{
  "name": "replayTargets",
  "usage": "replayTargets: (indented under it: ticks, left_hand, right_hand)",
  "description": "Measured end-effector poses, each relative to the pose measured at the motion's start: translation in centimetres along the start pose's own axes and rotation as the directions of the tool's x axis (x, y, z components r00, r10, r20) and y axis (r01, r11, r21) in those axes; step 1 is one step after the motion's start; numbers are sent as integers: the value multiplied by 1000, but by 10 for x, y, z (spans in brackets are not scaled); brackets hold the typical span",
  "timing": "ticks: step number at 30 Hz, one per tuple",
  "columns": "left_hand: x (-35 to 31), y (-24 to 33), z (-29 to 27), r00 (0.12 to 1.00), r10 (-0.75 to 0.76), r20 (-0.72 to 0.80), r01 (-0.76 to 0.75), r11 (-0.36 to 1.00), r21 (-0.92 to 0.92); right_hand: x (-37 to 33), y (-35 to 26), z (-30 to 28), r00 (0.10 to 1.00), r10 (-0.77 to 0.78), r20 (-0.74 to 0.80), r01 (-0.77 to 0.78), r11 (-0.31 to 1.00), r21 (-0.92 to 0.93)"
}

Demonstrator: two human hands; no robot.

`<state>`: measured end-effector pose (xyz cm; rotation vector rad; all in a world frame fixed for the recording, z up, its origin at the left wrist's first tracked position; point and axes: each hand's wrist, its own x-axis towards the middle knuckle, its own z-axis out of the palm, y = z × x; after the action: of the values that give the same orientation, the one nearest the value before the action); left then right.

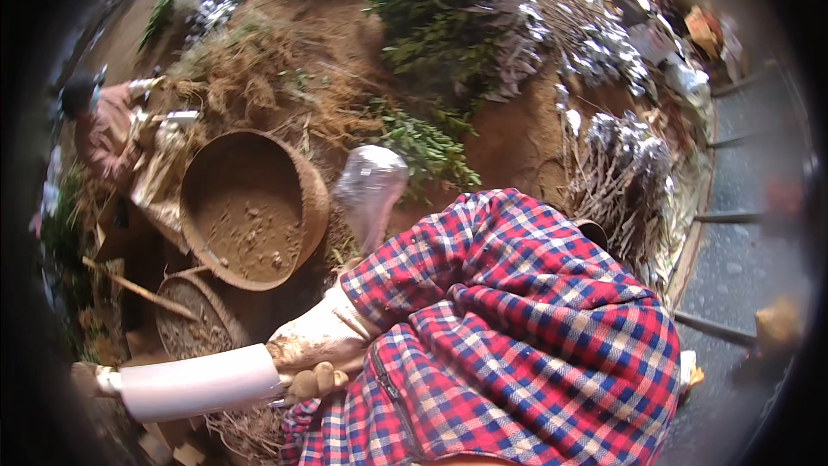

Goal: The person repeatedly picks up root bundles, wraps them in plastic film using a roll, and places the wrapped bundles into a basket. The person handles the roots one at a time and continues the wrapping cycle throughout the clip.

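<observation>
My right hand [315,380], in a soiled work glove, closes around the near end of a long roll of clear plastic film [203,384]. The right arm bends back from the red, blue and white plaid sleeve [414,267] to a cream glove cuff [332,324]. At the roll's far left end is a blurred brown rounded shape [86,377]; whether it is my left hand or the core's end, I cannot make out. Just beyond my right forearm, a rounded bundle wrapped in shiny clear film [371,181] stands with its narrower pinkish part downward.
A large round brown tub [315,198] holds soil and crumbs. Below it sits a smaller container of soil [185,319] with a wooden stick [142,285]. A co-worker [108,138] is at the far left. Leafy green branches [431,26], dry roots and bare-stemmed bundles [625,173] lie around.
</observation>
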<state>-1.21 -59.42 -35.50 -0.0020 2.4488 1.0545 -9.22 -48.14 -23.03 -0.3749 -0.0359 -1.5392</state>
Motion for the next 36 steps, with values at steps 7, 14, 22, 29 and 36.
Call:
replayTargets:
  ticks: [7,14,22,29,36]
  left_hand:
    - [38,21,40,989,46,139,-61,993,103]
    - [111,41,78,907,244,345,-326,923,205]
    - [275,303,172,464,781,419,-885,388,256]
    - [357,521,272,106,992,74,-849,52,526]
    - [291,282,281,422,902,95,-801,322,505]
  right_hand:
    - [-108,-35,36,971,-168,168,211,936,-281]
    - [-269,4,-18,593,-725,-350,139,521,-842]
    - [-361,59,7,264,-934,-242,694,358,-625]
    - [-409,123,50,-22,-962,-271,756,161,-634]
    - [-411,109,13,114,-934,-339,841,273,-467]
